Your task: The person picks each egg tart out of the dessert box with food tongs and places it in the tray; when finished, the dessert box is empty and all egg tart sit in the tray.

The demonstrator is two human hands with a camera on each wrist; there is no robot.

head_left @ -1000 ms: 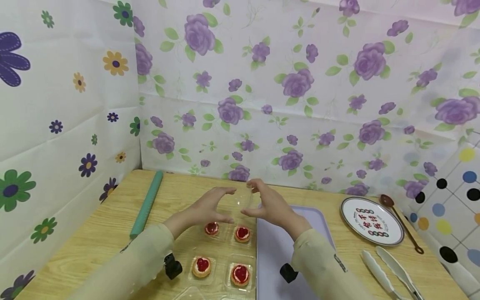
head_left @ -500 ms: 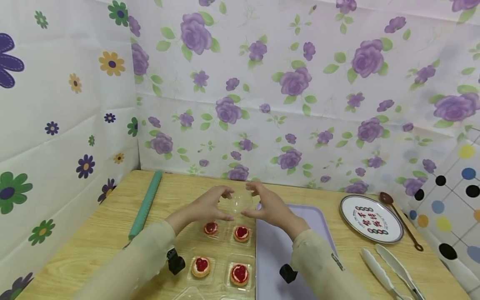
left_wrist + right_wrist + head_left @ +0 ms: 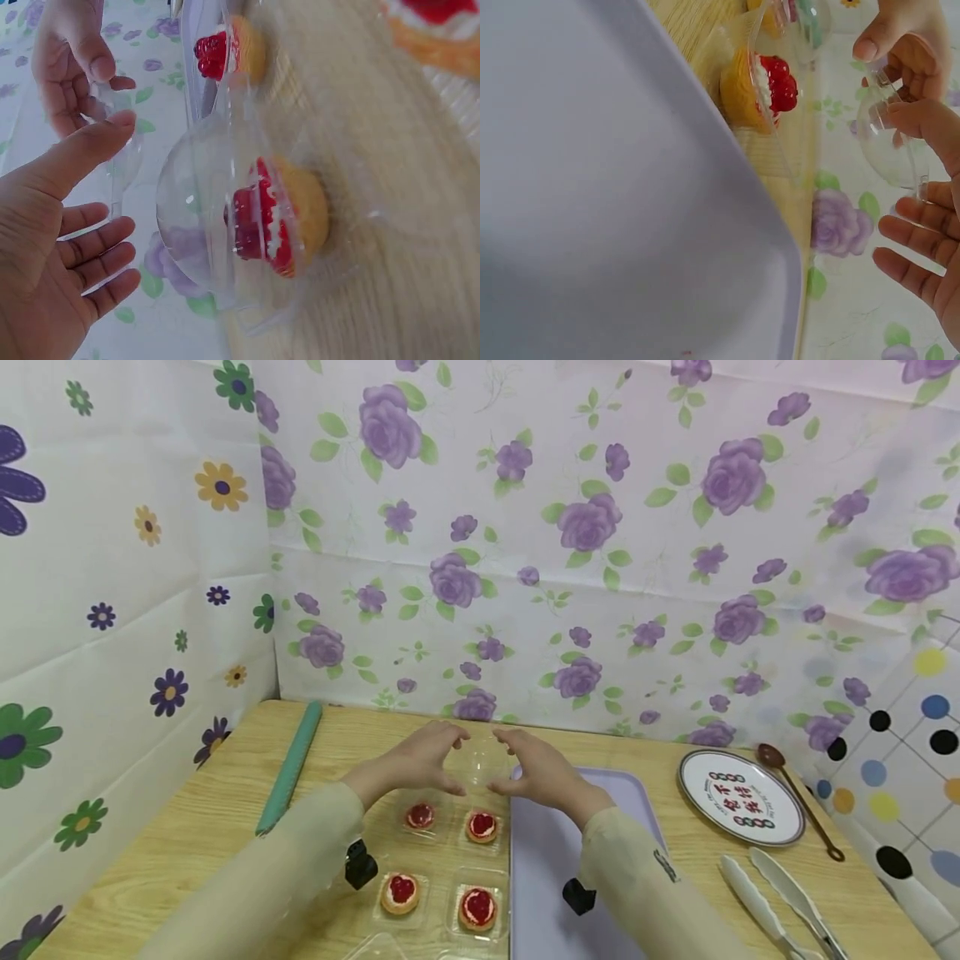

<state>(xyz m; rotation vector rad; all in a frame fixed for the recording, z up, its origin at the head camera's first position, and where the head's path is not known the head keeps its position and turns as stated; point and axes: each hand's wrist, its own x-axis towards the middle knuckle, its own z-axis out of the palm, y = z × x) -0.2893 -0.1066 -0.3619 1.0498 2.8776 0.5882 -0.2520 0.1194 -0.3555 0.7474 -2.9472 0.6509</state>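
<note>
In the head view, my left hand (image 3: pixel 420 762) and right hand (image 3: pixel 542 772) face each other over the far row of tarts. Between them they hold a clear plastic domed lid (image 3: pixel 482 767), a hand at either side, thumbs and fingers at its edges. The wrist views show the same lid (image 3: pixel 889 142) between curved fingers. Below sit small red-topped tarts (image 3: pixel 482 827) in clear plastic trays. A clear dome (image 3: pixel 191 202) covers the far left tart (image 3: pixel 304 217). Nearer me are two more tarts, one left (image 3: pixel 400 893) and one right (image 3: pixel 477 909), without domes.
A lilac tray (image 3: pixel 543 877) lies right of the tarts. Farther right are a printed plate (image 3: pixel 742 797), a brown ladle (image 3: pixel 802 802) and white-tipped tongs (image 3: pixel 787 893). A green roll (image 3: pixel 292 768) lies at the left. Another clear plastic piece (image 3: pixel 378 947) is at the front edge.
The lid has turned slightly between the hands. The left hand has shifted a little up and away from me; the right hand stays nearly in place. The tarts have not moved.
</note>
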